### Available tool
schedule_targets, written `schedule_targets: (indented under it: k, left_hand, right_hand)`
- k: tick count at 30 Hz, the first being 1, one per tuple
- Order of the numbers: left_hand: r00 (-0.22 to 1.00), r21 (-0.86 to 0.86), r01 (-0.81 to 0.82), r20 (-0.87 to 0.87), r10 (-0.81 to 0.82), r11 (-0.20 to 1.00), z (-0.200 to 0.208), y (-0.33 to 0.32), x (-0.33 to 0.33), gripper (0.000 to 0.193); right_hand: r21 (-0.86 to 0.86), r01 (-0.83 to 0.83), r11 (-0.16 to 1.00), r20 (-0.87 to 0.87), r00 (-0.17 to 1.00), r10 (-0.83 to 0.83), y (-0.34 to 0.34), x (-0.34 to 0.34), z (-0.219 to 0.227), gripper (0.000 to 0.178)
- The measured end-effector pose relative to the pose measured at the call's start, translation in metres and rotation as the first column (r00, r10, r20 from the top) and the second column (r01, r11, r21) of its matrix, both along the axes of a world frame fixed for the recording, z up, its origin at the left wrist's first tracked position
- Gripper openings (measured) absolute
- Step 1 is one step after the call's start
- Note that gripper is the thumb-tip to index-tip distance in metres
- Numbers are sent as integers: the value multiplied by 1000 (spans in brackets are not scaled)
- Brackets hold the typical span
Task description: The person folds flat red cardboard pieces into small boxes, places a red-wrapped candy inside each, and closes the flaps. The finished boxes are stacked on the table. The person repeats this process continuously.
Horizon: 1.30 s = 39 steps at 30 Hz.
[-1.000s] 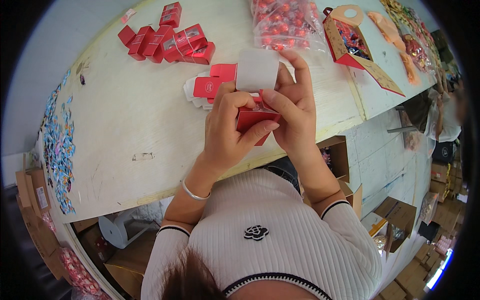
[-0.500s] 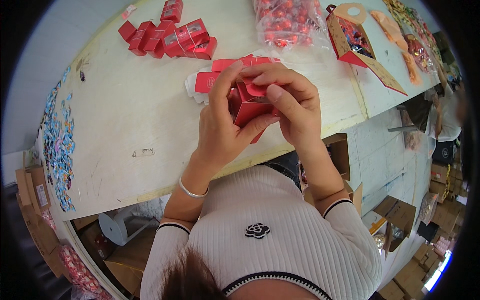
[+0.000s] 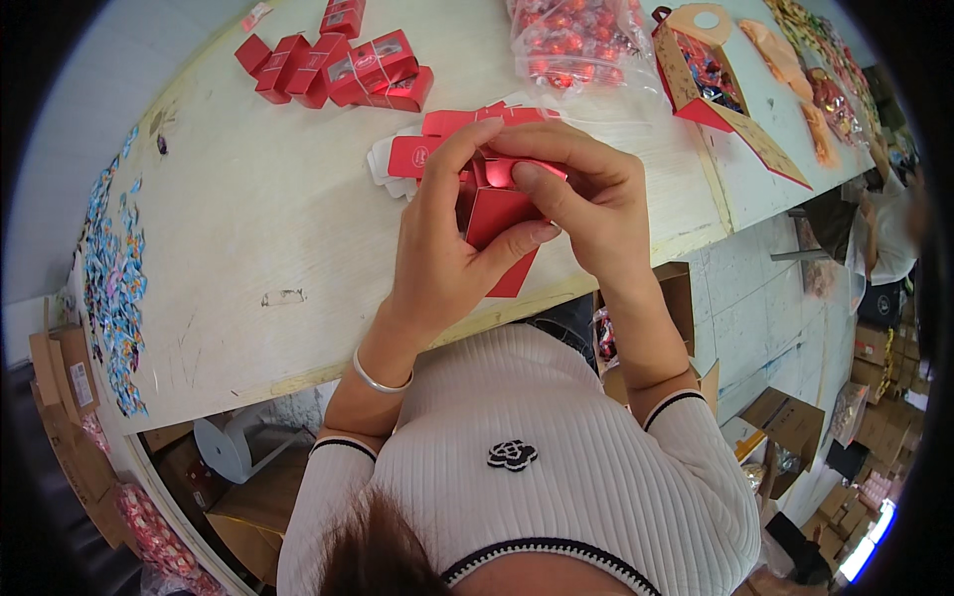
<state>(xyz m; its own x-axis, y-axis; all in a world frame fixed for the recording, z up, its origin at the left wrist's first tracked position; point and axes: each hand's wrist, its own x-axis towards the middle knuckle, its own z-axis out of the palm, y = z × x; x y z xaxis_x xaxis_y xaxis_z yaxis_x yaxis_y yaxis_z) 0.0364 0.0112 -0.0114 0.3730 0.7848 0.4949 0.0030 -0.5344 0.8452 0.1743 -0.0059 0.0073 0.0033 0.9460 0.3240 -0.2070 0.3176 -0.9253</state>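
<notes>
The pale surface [image 3: 248, 228] was the largest item in view, its near edge passing below both hands. Beyond the hands stood a clear bag [image 3: 571, 50] of red-wrapped balls; farther left lay a cluster of red boxes [image 3: 370, 68], and just past the left fingers a pile of flat cartons [image 3: 407, 157]. Left hand [image 3: 442, 223]: grip closed about the held box, fingers along its left and far sides, thumb across the near face. Right hand [image 3: 596, 204]: grip grasping the flap end, fingers curled beyond it; their exact contact was hidden. The held box [image 3: 497, 214] sat between the palms, above the surface near its front edge. Its long axis, foreshortened, appeared to slope from the flap end, far and high, toward the wearer and slightly rightward. Key relation: the body lay rightward of the left palm, which enclosed more of it, whereas the flap [image 3: 500, 173], the smallest part noted, lay directly at the right thumb, so the right hand was judged nearer to it.
</notes>
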Motion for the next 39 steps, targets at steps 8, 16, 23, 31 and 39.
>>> schedule_targets:
  k: [8,16,23,31,39]
  left_hand:
    - [998,-107,-7,-61,0,994,5,1,-1,63]
    - [999,-310,19,33,-10,951,16,1,-3,58]
    - [987,-214,11,159,23,977,4,2,-3,38]
    - [957,20,-264,131,259,964,22,39,-28,28]
    - [592,665,-255,-466,657,702,-5,221,-71,30]
  right_hand:
    - [68,138,988,343,927,-153,-4,1,5,15]
    - [73,-50,996,253,967,30,-7,2,7,18]
    - [176,20,984,57,998,-31,-7,-5,-18,19]
    - [-30,340,940,-143,929,-340,-8,-5,-26,19]
    - [115,430,895,552,722,-417,12,78,-60,14]
